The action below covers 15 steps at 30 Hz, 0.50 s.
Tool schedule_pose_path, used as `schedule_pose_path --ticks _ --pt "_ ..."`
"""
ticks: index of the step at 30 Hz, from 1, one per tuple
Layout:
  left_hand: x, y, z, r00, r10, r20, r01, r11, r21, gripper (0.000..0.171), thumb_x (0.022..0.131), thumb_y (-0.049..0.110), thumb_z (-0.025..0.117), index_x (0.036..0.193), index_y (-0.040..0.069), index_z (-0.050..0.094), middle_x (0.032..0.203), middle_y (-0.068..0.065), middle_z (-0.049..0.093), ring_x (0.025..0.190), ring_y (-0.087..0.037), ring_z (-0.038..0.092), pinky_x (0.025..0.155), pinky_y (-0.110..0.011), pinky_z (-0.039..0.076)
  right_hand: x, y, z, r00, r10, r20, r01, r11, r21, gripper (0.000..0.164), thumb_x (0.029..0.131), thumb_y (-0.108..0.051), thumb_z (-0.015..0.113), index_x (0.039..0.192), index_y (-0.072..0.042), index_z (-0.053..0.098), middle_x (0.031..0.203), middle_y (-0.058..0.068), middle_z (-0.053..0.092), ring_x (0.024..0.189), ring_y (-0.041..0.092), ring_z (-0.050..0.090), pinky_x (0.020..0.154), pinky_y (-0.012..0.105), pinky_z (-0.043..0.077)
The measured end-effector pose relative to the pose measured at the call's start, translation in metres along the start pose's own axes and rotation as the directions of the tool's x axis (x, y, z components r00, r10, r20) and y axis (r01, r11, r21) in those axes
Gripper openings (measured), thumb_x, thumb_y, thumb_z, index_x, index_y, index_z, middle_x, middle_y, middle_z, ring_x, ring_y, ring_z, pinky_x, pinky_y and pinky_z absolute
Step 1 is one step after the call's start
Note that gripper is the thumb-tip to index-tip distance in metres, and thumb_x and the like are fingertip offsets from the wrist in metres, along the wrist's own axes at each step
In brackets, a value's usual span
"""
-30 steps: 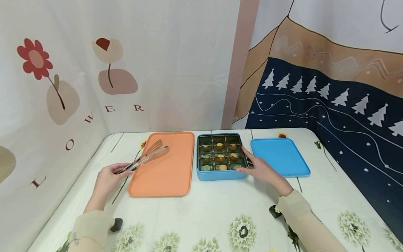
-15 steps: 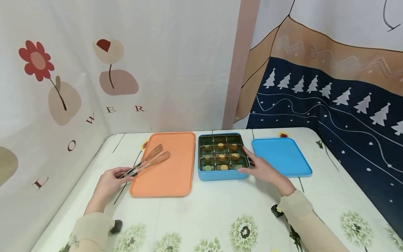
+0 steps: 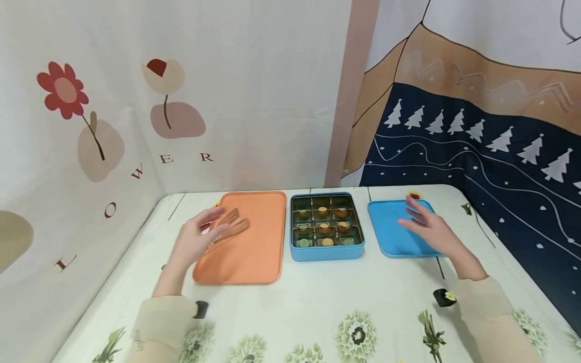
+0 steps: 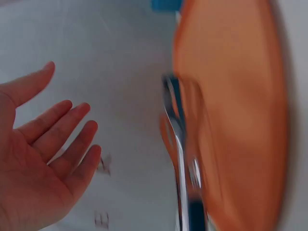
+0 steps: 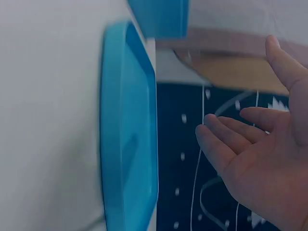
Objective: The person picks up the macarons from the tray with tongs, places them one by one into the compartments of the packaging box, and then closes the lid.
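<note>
My left hand [image 3: 192, 243] hovers with loose fingers over the left edge of the orange tray [image 3: 258, 257]. Wooden-tipped metal tongs [image 3: 236, 229] lie slanted on that tray, partly hidden behind the hand. In the left wrist view a gap separates the hand [image 4: 43, 168] from the tongs [image 4: 180, 149]. My right hand [image 3: 433, 233], fingers spread, is above the blue lid [image 3: 386, 222] and holds nothing. The right wrist view shows the palm [image 5: 269, 163] apart from the lid [image 5: 137, 144]. Between tray and lid stands a blue box [image 3: 327, 253] with a gold divider insert.
Small yellow and green pieces [image 3: 327, 242] sit in several of the box's compartments; the back row looks dark. A flower-print cloth [image 3: 290, 307] covers the table. Printed curtains [image 3: 263, 101] hang behind and to the sides.
My left hand has let go of the tongs, leaving them on the tray, and has risen. My right hand has left the box's side and moved right over the lid.
</note>
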State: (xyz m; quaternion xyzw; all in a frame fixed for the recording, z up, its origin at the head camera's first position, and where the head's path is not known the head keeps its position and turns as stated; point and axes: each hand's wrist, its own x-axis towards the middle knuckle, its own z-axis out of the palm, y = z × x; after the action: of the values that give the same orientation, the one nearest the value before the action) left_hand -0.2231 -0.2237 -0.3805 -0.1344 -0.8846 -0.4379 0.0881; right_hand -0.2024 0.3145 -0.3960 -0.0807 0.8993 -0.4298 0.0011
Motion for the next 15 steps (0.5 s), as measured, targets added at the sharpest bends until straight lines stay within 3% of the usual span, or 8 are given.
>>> schedule_pose_path --ticks 3,4,7,8,10,11,15 --pt "0.009 0.033 0.027 0.996 0.067 0.056 -0.058 0.986 -0.157 0.051 0.095 0.013 0.069 0.142 0.003 0.053 0.146 -0.018 0.054 0.137 -0.036 0.048 0.115 -0.051 0.035 -0.005 0.011 -0.013 0.998 0.049 -0.041 -0.05 0.998 -0.023 0.079 0.104 -0.036 0.053 0.16 -0.003 0.009 0.163 0.028 0.017 0.144 0.051 0.029 0.112 0.051 0.033" --pt "0.012 0.044 0.038 0.993 0.084 0.079 -0.067 0.978 -0.197 0.054 0.095 0.012 0.069 0.144 0.005 0.051 0.149 -0.016 0.052 0.14 -0.034 0.046 0.117 -0.05 0.034 -0.006 0.015 -0.016 0.997 0.056 -0.055 -0.058 0.998 -0.026 0.078 0.104 -0.037 0.052 0.16 -0.003 0.009 0.163 0.028 0.017 0.144 0.051 0.028 0.113 0.043 0.035" --pt "0.02 0.08 0.072 0.978 0.154 0.144 -0.109 0.953 -0.282 0.063 0.093 0.015 0.071 0.15 0.01 0.044 0.155 -0.011 0.045 0.145 -0.031 0.04 0.12 -0.047 0.03 -0.008 0.026 -0.021 0.993 0.077 -0.084 -0.077 0.997 0.002 0.078 0.105 -0.035 0.051 0.159 0.0 0.007 0.163 0.03 0.013 0.144 0.054 0.024 0.117 0.049 0.03" --pt "0.022 0.091 0.085 0.969 0.18 0.17 -0.125 0.948 -0.294 0.065 0.093 0.017 0.071 0.152 0.013 0.042 0.157 -0.009 0.042 0.146 -0.029 0.038 0.12 -0.047 0.029 -0.009 0.029 -0.022 0.992 0.085 -0.095 -0.085 0.996 0.012 0.079 0.105 -0.036 0.05 0.159 0.001 0.006 0.163 0.031 0.012 0.144 0.055 0.022 0.116 0.056 0.027" --pt "0.027 0.111 0.111 0.948 0.234 0.214 -0.155 0.931 -0.332 0.069 0.093 0.019 0.071 0.154 0.014 0.038 0.16 -0.006 0.038 0.148 -0.027 0.036 0.12 -0.045 0.03 -0.01 0.035 -0.024 0.986 0.111 -0.122 -0.109 0.994 0.017 0.079 0.105 -0.037 0.05 0.158 0.003 0.006 0.162 0.032 0.011 0.143 0.057 0.02 0.115 0.06 0.025" --pt "0.029 0.119 0.125 0.937 0.26 0.234 -0.168 0.922 -0.35 0.07 0.093 0.02 0.071 0.155 0.014 0.037 0.161 -0.006 0.037 0.148 -0.026 0.035 0.12 -0.046 0.03 -0.01 0.037 -0.025 0.983 0.127 -0.133 -0.124 0.992 0.025 0.08 0.105 -0.038 0.049 0.158 0.003 0.006 0.162 0.033 0.01 0.143 0.057 0.018 0.111 0.068 0.023" --pt "0.029 0.14 0.178 0.914 0.278 0.296 -0.166 0.92 -0.354 0.07 0.095 0.024 0.069 0.156 0.019 0.034 0.163 0.0 0.034 0.149 -0.022 0.033 0.12 -0.045 0.031 -0.013 0.048 -0.025 0.971 0.182 -0.154 -0.181 0.983 0.023 0.082 0.105 -0.041 0.048 0.157 0.006 0.005 0.16 0.036 0.01 0.143 0.059 0.017 0.112 0.069 0.021"
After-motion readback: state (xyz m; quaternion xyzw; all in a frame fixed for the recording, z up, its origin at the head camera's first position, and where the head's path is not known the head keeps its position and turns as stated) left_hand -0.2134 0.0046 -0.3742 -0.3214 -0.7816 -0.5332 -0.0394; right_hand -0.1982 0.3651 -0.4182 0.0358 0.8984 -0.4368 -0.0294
